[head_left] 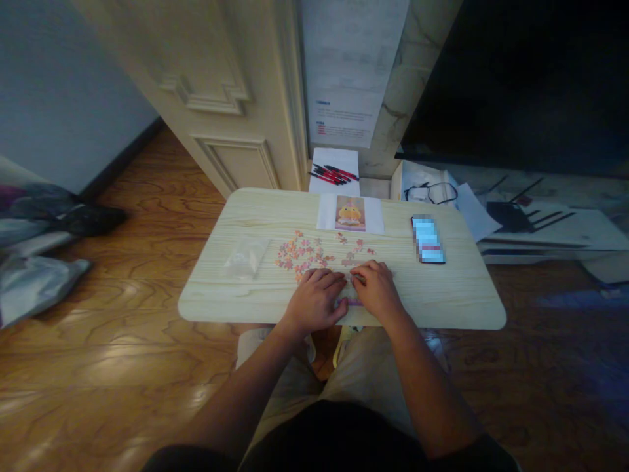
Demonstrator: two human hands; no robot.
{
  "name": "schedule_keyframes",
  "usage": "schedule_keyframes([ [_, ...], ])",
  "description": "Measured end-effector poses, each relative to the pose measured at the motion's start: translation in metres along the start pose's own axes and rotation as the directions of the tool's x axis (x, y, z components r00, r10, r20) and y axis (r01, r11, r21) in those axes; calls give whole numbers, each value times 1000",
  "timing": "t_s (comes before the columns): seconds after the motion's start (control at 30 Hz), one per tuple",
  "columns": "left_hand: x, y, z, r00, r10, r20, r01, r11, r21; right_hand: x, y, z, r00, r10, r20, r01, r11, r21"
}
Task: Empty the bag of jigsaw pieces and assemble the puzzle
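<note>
Right hand (376,288): poised by the middle of the near edge of the surface (452,295), thumb and fingers pinched on an apparent small piece (359,278); could drop it or set it askew, with so little of it in sight.
Left hand (317,298): palm down just beside, fingers stretched toward the other hand, thumb apart; cannot tell about a grip beneath the fingertips; could knock neighbouring pieces out of line through a sideways slip.
Purple-edged section (354,303): between and partly under both hands, close to the near edge, mostly covered; might shift or split under uneven pressure, or creep over the edge with a backward pull.
Loose puzzle pieces (303,250): scattered beyond the hands, mostly left of the surface's middle, some touching; easy to sweep aside with the knuckles, easy to mix up because of similar pinks and oranges.
Printed sheet (350,213): flat at the middle of the far edge, apart from the hands; might slide under a brushing arm.
Clear bag (246,257): toward the left edge, just beside the loose pieces; could hide a stray one if pushed.
Phone (428,240): lit, toward the far right corner; little at risk.
Surface: no raised rim in view; could lose a flicked piece to the floor (122,341).
</note>
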State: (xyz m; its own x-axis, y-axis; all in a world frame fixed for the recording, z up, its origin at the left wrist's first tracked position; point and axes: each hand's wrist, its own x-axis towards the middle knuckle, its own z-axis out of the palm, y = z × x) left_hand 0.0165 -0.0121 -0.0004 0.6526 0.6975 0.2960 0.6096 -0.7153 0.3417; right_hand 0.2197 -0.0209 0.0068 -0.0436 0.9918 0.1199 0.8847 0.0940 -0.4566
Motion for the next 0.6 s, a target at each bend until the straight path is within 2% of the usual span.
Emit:
schedule_keyframes([
  [0.17, 0, 1, -2, 1000, -6, 9, 6, 1000, 3, -1, 2, 0, 1000, -10, -6, 10, 1000, 7],
  [0.43, -7, -1, -2, 996, 79, -40, -80, 997, -18, -5, -3, -8, 1000, -28, 5, 28, 999, -26],
  [0.6, -17, -1, -10, 995, 96, -34, -97, 995, -38, -12, -10, -13, 999, -50, 6, 50, 997, -52],
])
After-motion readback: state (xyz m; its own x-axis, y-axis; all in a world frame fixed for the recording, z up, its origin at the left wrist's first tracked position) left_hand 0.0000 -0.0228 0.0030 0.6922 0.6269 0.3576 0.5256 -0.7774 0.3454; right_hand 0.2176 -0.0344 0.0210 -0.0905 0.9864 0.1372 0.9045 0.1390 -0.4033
